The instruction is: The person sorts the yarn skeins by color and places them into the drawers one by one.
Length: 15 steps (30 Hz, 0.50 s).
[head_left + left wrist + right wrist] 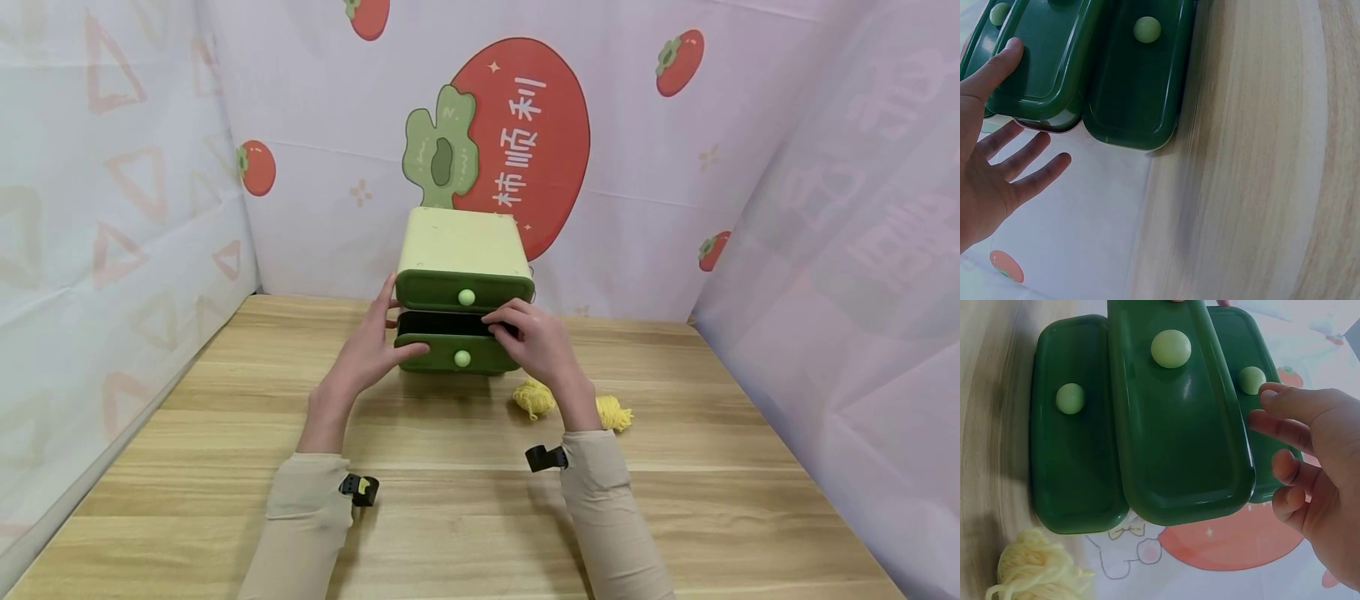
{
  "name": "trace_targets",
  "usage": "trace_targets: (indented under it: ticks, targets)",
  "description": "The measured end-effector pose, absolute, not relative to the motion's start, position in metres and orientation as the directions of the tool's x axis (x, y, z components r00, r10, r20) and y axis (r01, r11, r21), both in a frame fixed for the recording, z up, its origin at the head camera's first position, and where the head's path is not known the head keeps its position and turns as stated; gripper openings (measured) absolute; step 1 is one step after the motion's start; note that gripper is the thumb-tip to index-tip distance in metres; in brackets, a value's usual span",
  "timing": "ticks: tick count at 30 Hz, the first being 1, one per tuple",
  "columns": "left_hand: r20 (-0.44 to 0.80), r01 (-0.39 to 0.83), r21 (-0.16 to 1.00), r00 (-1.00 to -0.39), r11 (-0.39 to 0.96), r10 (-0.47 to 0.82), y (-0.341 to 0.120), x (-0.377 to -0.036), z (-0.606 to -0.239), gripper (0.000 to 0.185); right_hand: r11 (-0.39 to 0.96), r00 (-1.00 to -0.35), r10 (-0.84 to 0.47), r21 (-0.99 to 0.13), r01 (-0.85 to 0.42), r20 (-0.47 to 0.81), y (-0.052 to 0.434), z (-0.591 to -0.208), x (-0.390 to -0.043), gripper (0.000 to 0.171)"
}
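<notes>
Holding a pulled-out drawer (456,348) of the green box (461,250) on the table (465,500) | left hand (367,354) flat on its side, right hand (536,337) curled on its rim | yarn (534,398) not in yet | count: three drawers, two yarn bundles

yarn (534,398) beside drawer unit (461,250), bare table (450,517) in front
</notes>
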<state>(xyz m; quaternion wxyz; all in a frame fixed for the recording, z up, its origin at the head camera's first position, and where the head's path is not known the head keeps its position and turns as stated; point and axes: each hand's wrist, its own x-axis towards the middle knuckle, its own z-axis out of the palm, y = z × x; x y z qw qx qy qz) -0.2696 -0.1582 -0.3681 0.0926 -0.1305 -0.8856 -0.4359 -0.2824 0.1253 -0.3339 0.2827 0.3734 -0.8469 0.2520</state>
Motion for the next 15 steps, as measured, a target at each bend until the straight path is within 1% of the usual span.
trace_targets:
  ticks: [4,10,12,15]
  targets:
    - [0.269,0.301,0.752,-0.952,0.586,0.144,-0.158,-0.269,-0.369,0.117,0.579,-0.54,-0.514,-0.194,-0.792,0.667,0.124,-0.332,-0.28,0.013]
    - [0.264,0.294,0.759,-0.954,0.581,0.138,-0.158,-0.269,-0.37,0.116,0.553,-0.5,-0.6,-0.128,-0.823,0.624,0.119,-0.331,-0.278,0.013]
    - [0.267,0.297,0.76,-0.954,0.578,0.139,-0.158,-0.269,-0.37,0.116,0.549,-0.498,-0.623,-0.115,-0.828,0.603,0.117,-0.332,-0.278,0.013]
    - [0.273,0.303,0.758,-0.952,0.578,0.141,-0.157,-0.269,-0.37,0.116,0.542,-0.514,-0.653,-0.131,-0.83,0.556,0.115,-0.334,-0.276,0.015]
